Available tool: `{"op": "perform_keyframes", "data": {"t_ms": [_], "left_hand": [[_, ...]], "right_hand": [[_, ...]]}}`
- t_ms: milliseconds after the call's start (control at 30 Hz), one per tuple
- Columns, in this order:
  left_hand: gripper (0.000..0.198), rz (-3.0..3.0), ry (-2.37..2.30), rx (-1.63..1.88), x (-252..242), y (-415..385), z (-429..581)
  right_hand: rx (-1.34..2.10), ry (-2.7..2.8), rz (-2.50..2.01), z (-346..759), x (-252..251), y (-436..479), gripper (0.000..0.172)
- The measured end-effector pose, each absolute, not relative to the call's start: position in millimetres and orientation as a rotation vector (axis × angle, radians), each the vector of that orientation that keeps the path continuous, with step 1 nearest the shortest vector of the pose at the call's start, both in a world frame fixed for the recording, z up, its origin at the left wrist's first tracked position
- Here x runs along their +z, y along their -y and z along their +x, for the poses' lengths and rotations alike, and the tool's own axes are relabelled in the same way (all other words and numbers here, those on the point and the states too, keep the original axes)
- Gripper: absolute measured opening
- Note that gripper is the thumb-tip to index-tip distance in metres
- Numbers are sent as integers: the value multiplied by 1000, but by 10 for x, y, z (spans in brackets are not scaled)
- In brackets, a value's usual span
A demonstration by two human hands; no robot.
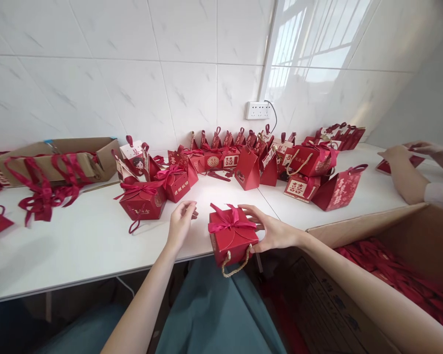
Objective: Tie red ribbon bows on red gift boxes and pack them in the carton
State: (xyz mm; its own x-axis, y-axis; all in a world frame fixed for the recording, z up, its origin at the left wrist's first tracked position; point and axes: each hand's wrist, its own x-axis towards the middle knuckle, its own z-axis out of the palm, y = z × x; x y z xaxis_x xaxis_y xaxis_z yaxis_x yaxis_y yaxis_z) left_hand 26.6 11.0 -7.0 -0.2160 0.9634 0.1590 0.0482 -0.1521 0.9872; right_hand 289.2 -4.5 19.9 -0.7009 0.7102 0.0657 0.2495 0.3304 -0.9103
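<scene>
My right hand (275, 231) grips the right side of a red gift box (234, 241), fingers behind it and thumb along the near side. A magenta ribbon bow (232, 222) is tied on the lid, and a twisted gold rope handle (236, 269) hangs toward me. The box is tilted at the table's front edge. Left of it, apart from the box, my left hand (182, 221) holds nothing visible, its fingers loosely bent and slightly apart. Closest beyond that hand are two bowed red boxes, one wide (142, 202) and one smaller (177, 186).
Several red boxes line the white table (96, 246) by the wall, some stacked at right (312, 160). Ribbons hang over an open cardboard box (92, 147) at left. A large carton (369, 223) of red pieces stands right. Another person's hands (402, 152) hold a flat red piece.
</scene>
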Motion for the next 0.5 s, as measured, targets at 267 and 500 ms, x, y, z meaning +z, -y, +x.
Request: {"op": "perform_keyframes", "data": {"t_ms": [267, 500], "left_hand": [[30, 1342, -1222, 1463, -138, 335, 451], [33, 1563, -1293, 1119, -191, 193, 620]], "right_hand": [[1274, 1785, -849, 3065, 728, 113, 85], [1691, 1185, -781, 3074, 1091, 148, 60]]}}
